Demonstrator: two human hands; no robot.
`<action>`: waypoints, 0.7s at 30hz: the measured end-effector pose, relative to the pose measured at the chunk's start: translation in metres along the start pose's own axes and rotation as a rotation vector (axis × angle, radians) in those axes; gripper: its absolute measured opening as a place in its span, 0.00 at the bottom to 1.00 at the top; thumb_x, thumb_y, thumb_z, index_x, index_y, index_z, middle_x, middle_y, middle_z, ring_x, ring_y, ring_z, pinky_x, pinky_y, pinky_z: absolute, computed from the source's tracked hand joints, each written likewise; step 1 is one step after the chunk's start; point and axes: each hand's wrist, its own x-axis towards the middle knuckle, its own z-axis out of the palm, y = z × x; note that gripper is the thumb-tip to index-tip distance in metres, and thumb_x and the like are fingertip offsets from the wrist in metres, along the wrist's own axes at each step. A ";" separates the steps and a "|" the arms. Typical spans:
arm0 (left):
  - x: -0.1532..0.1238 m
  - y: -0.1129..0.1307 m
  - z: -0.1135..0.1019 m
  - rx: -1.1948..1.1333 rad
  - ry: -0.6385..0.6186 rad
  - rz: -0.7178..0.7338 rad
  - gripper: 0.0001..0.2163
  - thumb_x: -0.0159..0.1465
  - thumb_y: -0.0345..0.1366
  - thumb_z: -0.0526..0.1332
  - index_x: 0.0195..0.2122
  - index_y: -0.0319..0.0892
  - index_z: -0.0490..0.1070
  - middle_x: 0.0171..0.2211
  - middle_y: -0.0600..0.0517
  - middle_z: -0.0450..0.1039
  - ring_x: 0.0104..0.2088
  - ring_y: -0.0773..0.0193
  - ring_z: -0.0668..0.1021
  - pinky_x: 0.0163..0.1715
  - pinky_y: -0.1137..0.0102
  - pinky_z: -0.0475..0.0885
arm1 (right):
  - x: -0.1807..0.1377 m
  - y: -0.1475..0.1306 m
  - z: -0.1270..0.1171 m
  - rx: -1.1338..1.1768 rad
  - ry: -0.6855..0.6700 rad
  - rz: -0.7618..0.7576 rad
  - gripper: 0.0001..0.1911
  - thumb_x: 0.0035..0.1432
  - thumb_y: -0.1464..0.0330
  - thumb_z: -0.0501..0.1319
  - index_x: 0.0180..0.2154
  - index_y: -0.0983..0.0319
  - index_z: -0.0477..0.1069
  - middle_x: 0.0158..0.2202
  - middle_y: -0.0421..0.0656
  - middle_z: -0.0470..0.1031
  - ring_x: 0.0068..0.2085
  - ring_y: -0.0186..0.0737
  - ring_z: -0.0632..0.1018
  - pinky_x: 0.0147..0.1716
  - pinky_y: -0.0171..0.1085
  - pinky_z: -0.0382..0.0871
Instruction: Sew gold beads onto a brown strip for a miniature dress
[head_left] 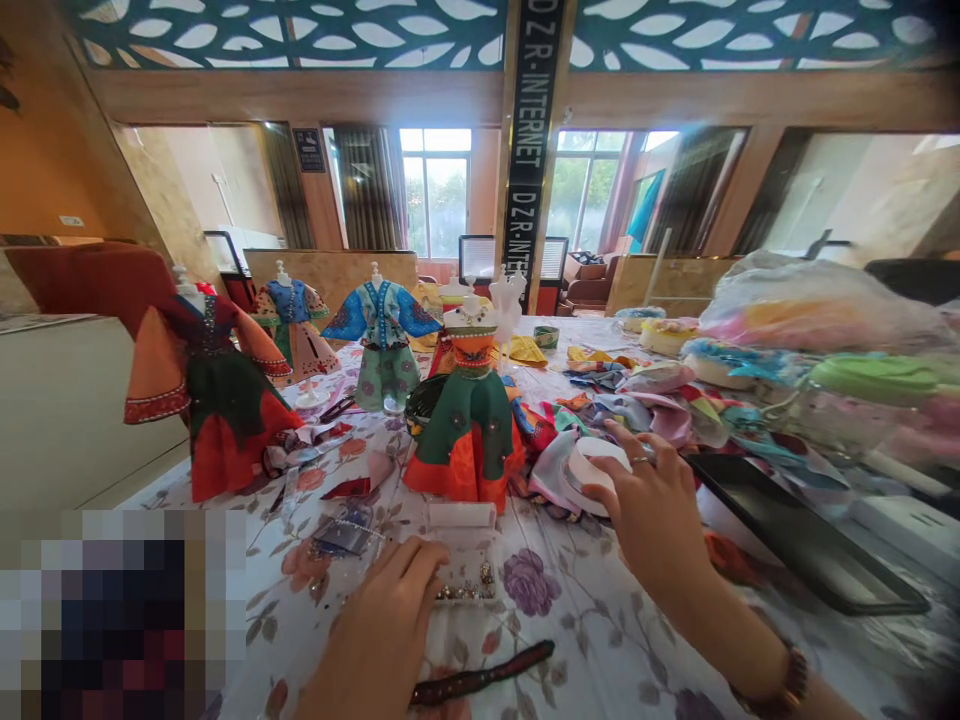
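My left hand [397, 600] lies at the left side of a clear plastic box [465, 598] with its lid raised and small shiny beads inside. Its fingers are bent and close together; whatever is between them is hidden. My right hand [656, 505] reaches over a white tape roll [596, 462], thumb and fingers apart around its near and right sides. I cannot tell how firmly they touch it. The roll rests on fabric scraps. Behind the box stands a small dress form in a green and orange dress [472, 425]. A dark beaded strip [484, 675] lies in front.
More small dressed forms stand on the left, one in a red and green dress [217, 390], another in a blue jacket [380, 320]. A black phone [806, 530] lies right, near a green-lidded jar [870, 395] and a plastic bag [810, 300]. A flowered cloth [592, 640] covers the table.
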 end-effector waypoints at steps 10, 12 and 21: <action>0.005 0.006 -0.006 0.004 -0.134 -0.037 0.13 0.59 0.27 0.49 0.31 0.43 0.74 0.32 0.49 0.77 0.33 0.57 0.80 0.34 0.64 0.76 | -0.011 -0.053 -0.018 0.821 -0.323 -0.036 0.11 0.55 0.68 0.64 0.42 0.57 0.73 0.46 0.45 0.73 0.45 0.44 0.76 0.45 0.44 0.72; 0.002 0.006 -0.005 0.026 -0.097 -0.015 0.14 0.58 0.27 0.49 0.32 0.44 0.74 0.32 0.49 0.78 0.33 0.58 0.80 0.33 0.65 0.76 | -0.014 -0.062 -0.022 0.867 -0.421 -0.022 0.17 0.53 0.70 0.66 0.46 0.57 0.72 0.48 0.46 0.72 0.48 0.46 0.75 0.46 0.44 0.73; -0.011 0.005 0.003 0.005 -0.080 0.089 0.25 0.40 0.33 0.57 0.43 0.46 0.71 0.39 0.49 0.77 0.38 0.49 0.79 0.37 0.60 0.75 | -0.023 -0.071 -0.016 0.790 -0.414 -0.186 0.13 0.55 0.77 0.62 0.42 0.61 0.73 0.50 0.49 0.72 0.50 0.49 0.75 0.49 0.48 0.72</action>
